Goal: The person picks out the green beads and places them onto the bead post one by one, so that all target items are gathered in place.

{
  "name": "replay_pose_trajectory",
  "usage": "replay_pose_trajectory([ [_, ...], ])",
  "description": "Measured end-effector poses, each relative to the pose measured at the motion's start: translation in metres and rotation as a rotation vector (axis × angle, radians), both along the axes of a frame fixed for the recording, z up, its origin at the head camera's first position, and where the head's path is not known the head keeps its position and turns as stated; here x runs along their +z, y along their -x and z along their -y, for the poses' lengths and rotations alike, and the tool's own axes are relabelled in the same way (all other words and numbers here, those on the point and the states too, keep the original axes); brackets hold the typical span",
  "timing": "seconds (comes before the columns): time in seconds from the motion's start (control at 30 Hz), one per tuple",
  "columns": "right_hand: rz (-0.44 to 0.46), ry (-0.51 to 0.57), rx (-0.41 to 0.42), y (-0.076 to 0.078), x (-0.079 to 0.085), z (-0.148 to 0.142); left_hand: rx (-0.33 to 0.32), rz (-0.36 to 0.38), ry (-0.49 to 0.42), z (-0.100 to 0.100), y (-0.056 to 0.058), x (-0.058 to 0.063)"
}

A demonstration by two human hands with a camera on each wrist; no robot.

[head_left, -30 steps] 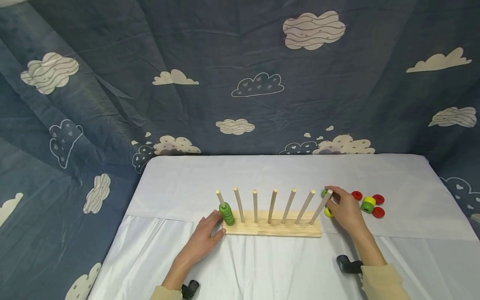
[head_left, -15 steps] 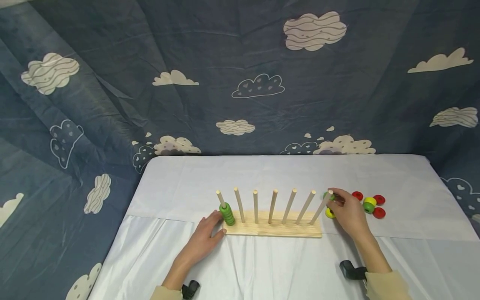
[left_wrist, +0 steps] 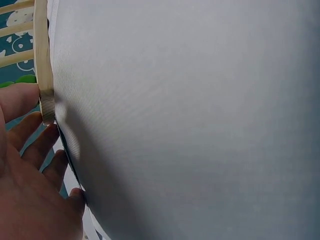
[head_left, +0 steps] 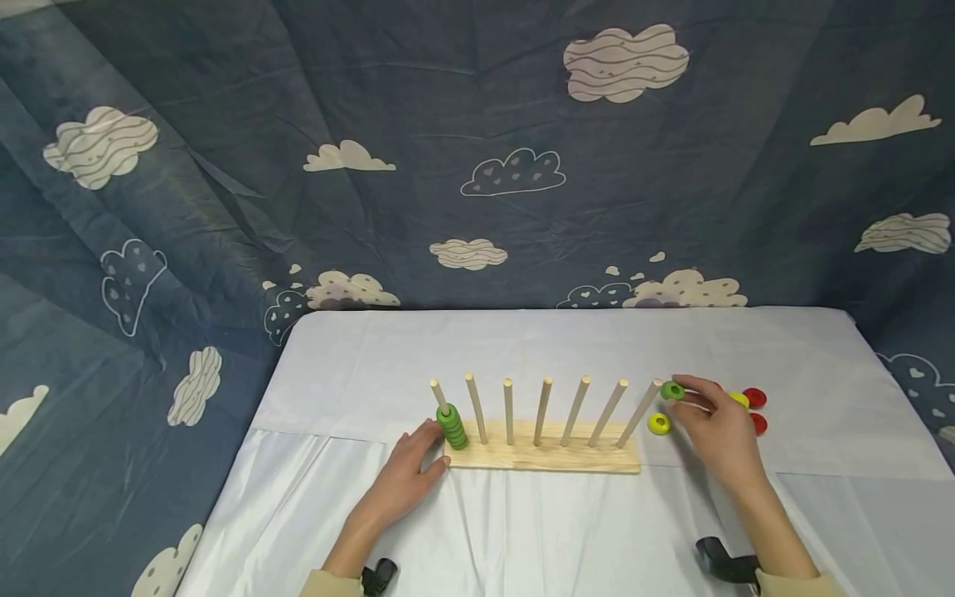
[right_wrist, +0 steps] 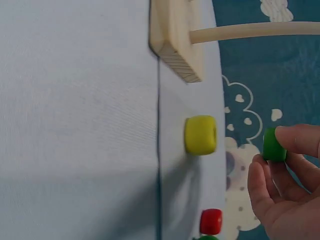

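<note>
A pale wooden board (head_left: 548, 457) with a row of upright pegs stands on the white cloth. Several green beads (head_left: 451, 428) are stacked on its leftmost peg. My left hand (head_left: 405, 474) holds the board's left end; in the left wrist view its thumb (left_wrist: 20, 97) and fingertips lie around that end. Just right of the rightmost peg (head_left: 640, 413), my right hand (head_left: 719, 427) pinches a green bead (head_left: 672, 390) between thumb and fingers, its hole showing. The right wrist view shows this bead (right_wrist: 273, 145) held above the cloth.
A yellow bead (head_left: 659, 424) lies on the cloth by the board's right end. Farther right, red beads (head_left: 755, 398) and another yellow bead (head_left: 739, 399) lie partly hidden behind my right hand. A dark cloud-print curtain (head_left: 515, 232) hangs behind the table.
My right hand has moved right with the green bead, from behind the rightmost peg to beside it. It now covers more of the loose beads. My left hand and the board stay put.
</note>
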State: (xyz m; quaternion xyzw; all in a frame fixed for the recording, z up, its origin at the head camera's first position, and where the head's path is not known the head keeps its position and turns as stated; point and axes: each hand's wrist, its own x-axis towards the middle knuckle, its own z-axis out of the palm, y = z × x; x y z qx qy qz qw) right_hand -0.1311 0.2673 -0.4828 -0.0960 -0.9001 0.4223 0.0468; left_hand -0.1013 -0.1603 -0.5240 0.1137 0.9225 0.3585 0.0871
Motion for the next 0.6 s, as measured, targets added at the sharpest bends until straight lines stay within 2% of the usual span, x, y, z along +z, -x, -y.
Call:
replay_pose_trajectory([
  [0.17,-0.022,0.026,0.0,-0.007,0.012,-0.002,0.005,-0.001,-0.002,-0.001,-0.001,0.001],
  [0.6,-0.143,-0.019,-0.005,-0.015,0.034,-0.004,0.0,-0.006,0.003,-0.001,-0.001,0.002],
])
